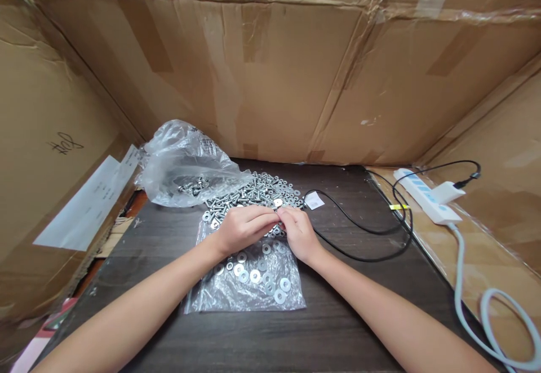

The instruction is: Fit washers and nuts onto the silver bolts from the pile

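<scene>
My left hand (pixel 244 227) and my right hand (pixel 299 234) meet fingertip to fingertip over the front of a pile of bolts, nuts and washers (pixel 253 192). Both are closed in a pinch; whatever small part lies between the fingers is hidden. Under my wrists a flat clear plastic bag (pixel 249 300) is spread, with several loose flat washers (pixel 255 276) on or in it. Behind my left hand, a larger clear plastic bag (pixel 186 164) lies on its side, its mouth toward the pile, with some bolts (pixel 194 185) inside.
A dark wooden table (pixel 346 316) carries everything. A black cable (pixel 350 221) loops across its right side, near a small white label (pixel 314 200). A white power strip (pixel 426 198) with a thick cord sits beyond the right edge. Cardboard walls (pixel 279 80) enclose the back and sides.
</scene>
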Tool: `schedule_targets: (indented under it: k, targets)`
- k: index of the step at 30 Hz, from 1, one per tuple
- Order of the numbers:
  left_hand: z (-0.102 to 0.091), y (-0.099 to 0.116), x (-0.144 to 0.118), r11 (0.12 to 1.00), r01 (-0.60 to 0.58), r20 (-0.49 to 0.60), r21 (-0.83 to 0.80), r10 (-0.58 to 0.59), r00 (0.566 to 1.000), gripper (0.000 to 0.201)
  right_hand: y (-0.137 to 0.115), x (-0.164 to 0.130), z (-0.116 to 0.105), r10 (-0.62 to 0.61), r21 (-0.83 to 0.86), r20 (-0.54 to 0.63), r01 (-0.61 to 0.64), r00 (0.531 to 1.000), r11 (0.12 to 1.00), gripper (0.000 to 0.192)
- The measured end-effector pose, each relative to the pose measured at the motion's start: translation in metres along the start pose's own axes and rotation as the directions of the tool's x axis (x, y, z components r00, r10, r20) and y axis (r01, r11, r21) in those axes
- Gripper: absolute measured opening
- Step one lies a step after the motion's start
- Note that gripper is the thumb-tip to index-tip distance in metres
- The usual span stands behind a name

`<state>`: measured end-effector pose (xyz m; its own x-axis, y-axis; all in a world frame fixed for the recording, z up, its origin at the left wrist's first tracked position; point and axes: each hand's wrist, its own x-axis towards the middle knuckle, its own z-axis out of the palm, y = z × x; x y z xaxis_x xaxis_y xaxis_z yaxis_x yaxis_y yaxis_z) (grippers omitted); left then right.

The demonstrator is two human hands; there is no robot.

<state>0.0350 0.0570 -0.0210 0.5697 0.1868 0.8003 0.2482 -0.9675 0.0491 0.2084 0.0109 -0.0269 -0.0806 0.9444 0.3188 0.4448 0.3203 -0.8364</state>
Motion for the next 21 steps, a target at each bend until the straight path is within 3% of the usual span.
schedule_targets:
  k: [9, 11, 13, 14, 15, 17, 19, 21]
  targets:
    - [-0.008, -0.002, 0.003, 0.982, -0.119, 0.055, 0.144, 0.112, 0.992, 0.015, 0.006, 0.004, 0.001, 0.068, 0.062, 0.068, -0.073, 0.995, 0.995, 0.047]
    - [-0.007, 0.001, 0.003, 0.993, -0.068, 0.033, 0.099, 0.065, 0.997, 0.014, 0.004, 0.005, -0.002, 0.053, 0.005, 0.079, -0.053, 0.995, 0.999, 0.050]
    - [-0.004, 0.005, 0.004, 0.994, 0.105, 0.014, -0.034, -0.105, 0.994, 0.012, 0.002, 0.005, -0.005, 0.017, -0.056, 0.080, -0.012, 0.997, 0.998, 0.052]
    - [-0.003, 0.008, 0.004, 0.962, 0.242, 0.024, -0.128, -0.241, 0.970, 0.010, 0.001, 0.004, -0.007, -0.013, -0.078, 0.073, 0.019, 0.997, 0.997, 0.052]
    - [-0.002, 0.010, 0.005, 0.891, 0.393, 0.061, -0.227, -0.390, 0.919, 0.009, 0.000, 0.003, -0.009, -0.051, -0.096, 0.063, 0.057, 0.997, 0.994, 0.050]
    - [-0.002, 0.014, 0.007, 0.663, 0.633, 0.184, -0.400, -0.619, 0.764, 0.011, -0.001, 0.001, -0.012, -0.148, -0.134, 0.043, 0.152, 0.988, 0.979, 0.041]
    - [-0.001, 0.017, 0.009, 0.438, 0.741, 0.318, -0.510, -0.704, 0.635, 0.015, -0.001, -0.001, -0.014, -0.243, -0.187, 0.040, 0.247, 0.969, 0.951, 0.029]
    - [-0.001, 0.018, 0.009, 0.313, 0.769, 0.413, -0.558, -0.699, 0.584, 0.017, -0.001, -0.002, -0.015, -0.314, -0.227, 0.044, 0.316, 0.948, 0.921, 0.021]
